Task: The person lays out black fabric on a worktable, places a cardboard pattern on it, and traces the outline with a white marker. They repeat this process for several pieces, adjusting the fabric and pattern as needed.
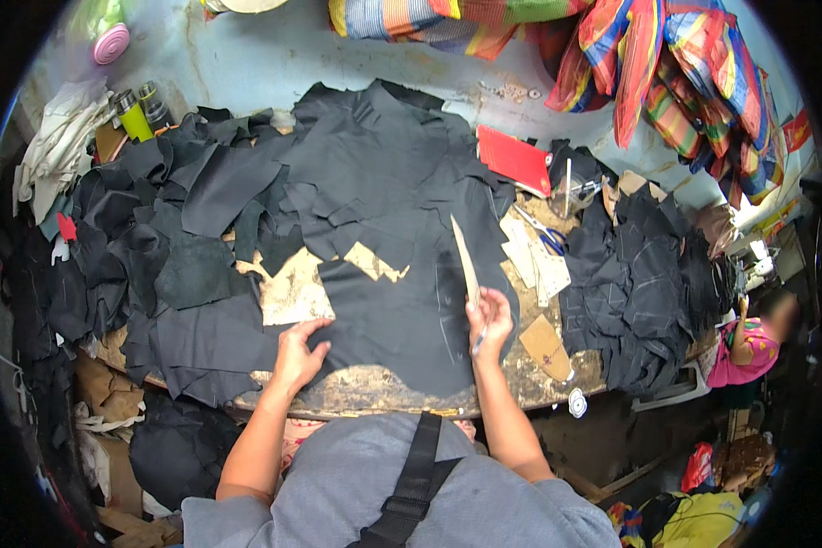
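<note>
Pale pattern strip (466, 263) in right hand (490, 321) points away, slightly left.

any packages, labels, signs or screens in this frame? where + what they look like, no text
No screens or signs.
Red flat packet: back of the table, right of centre, rectangular, plain red.
Two cans: back left corner, upright cylinders, one yellow-green, one dark.
Pale card tags: on the table right of the right hand, small off-white rectangles with markings too small to tell.
Round pink container: far upper left.
</note>
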A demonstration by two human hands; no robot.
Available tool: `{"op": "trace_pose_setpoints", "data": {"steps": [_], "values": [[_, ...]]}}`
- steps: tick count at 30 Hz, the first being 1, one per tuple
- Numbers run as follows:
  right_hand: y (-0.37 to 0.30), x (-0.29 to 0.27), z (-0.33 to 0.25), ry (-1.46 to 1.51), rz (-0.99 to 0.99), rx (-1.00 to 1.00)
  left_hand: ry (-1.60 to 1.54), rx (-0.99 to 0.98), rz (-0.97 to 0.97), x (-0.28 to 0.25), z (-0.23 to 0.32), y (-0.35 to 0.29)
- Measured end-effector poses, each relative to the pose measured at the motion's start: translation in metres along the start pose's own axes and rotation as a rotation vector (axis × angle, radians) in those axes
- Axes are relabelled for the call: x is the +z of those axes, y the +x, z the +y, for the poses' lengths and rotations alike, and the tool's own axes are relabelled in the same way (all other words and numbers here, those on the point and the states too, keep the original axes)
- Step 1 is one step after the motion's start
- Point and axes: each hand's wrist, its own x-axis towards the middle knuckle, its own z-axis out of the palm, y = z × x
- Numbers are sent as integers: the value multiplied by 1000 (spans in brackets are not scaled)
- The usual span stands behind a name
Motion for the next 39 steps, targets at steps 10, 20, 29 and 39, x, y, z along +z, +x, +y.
{"op": "trace_pose_setpoints", "data": {"steps": [10, 20, 29, 39], "values": [[37, 15, 14, -51, 40, -11, 150, 34, -371, -9, -6, 57], [35, 17, 10, 47, 36, 15, 65, 128, -156, 1, -13, 33], [35, 16, 10, -15, 42, -20, 49, 19, -346, -6, -11, 54], [33, 20, 7, 40, 81, -4, -188, -62, -48, 9, -25, 31]]}}
